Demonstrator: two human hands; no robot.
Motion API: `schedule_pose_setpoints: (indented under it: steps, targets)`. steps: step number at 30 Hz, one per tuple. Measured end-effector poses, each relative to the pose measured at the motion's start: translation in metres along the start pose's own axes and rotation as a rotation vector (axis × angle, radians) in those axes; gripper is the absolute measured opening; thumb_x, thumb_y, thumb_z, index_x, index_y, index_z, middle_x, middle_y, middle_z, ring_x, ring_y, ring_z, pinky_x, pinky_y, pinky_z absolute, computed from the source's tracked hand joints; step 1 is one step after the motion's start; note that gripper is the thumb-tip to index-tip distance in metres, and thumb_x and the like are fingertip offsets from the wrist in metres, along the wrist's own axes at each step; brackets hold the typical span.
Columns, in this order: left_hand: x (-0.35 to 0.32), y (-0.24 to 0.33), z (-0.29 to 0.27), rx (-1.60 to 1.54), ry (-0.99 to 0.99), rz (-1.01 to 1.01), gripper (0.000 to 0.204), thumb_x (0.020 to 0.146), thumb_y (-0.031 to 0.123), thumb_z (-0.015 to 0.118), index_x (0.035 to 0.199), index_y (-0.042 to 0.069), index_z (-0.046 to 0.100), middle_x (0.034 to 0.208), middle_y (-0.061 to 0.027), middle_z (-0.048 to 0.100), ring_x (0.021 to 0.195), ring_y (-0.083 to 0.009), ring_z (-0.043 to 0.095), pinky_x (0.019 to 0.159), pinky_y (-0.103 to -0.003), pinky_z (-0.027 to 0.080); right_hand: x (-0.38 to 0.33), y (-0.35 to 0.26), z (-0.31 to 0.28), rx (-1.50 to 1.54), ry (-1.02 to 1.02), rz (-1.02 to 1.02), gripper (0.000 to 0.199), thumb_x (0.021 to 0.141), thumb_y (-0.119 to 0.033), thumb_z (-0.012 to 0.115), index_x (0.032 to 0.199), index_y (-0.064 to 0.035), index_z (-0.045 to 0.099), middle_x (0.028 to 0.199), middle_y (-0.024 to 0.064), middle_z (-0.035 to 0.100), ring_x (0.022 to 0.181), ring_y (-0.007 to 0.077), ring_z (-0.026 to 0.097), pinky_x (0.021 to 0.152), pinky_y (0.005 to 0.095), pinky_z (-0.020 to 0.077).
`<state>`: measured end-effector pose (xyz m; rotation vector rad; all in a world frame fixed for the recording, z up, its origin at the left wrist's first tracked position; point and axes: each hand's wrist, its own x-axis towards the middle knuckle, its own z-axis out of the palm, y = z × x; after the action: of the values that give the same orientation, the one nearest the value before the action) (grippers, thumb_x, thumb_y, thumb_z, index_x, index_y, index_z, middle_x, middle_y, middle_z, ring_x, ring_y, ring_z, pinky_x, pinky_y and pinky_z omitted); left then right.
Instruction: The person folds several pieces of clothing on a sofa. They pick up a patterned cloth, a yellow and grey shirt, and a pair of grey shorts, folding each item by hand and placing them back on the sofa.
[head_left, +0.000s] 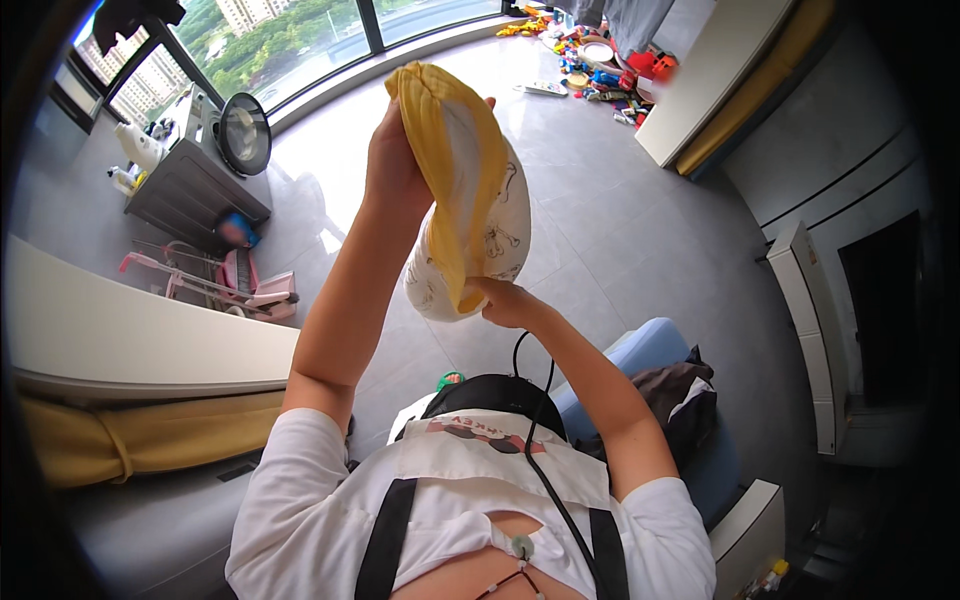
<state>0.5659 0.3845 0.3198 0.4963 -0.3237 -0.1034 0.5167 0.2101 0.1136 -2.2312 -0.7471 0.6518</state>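
Note:
In front of me hangs a yellow-and-white cloth piece [517, 215], puffy like a pillow, with dark line drawings on its white side. A yellow band runs along its edge, with paler cloth showing in the fold. My left hand [393, 160] is raised and closed around the upper yellow end. Lower down, my right hand [507, 304] pinches the bottom end of the yellow band, some fingers hidden by the cloth. The piece is held between both hands, above the floor.
At left stand a grey washing machine [185, 195] with its round door open and a pink folding stroller [230, 280]. Toys [610, 75] lie by the window at the far right. A light blue seat [640, 355] bearing dark clothes [670, 400] is close to my right arm.

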Motion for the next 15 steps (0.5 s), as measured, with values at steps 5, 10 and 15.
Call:
schedule_pose_setpoints:
  steps: [5,10,15]
  targets:
    - [0.011,0.042,0.004,-0.096,-0.227,0.042,0.039,0.095,0.027,0.027,0.111,0.001,0.05,0.11,-0.0224,0.054,0.112,-0.036,0.047,0.09,-0.047,0.044,0.015,-0.018,0.001,-0.228,-0.053,-0.017,0.049,0.067,-0.015,0.067,0.113,-0.0068,0.049,0.113,0.0145,0.052,0.103,0.0323,0.051,0.084,0.0395,0.0435]
    - [0.028,0.101,-0.047,0.161,0.042,0.254,0.035,0.094,0.026,0.032,0.114,0.001,0.048,0.111,-0.0216,0.054,0.104,-0.0334,0.053,0.089,-0.042,0.046,0.011,-0.002,-0.03,-0.503,-0.065,0.22,0.044,0.075,-0.043,0.06,0.1,-0.0065,0.058,0.097,0.0148,0.059,0.092,0.0299,0.057,0.077,0.0377,0.0454]
    - [0.01,0.154,-0.135,0.564,0.303,0.346,0.026,0.089,0.026,0.051,0.106,0.006,0.051,0.09,-0.0063,0.058,0.081,-0.0172,0.059,0.073,-0.031,0.049,-0.066,0.038,-0.151,-0.347,0.457,0.18,0.026,0.077,-0.025,0.065,0.098,-0.0107,0.063,0.093,0.0094,0.063,0.085,0.0258,0.06,0.072,0.0338,0.0469]
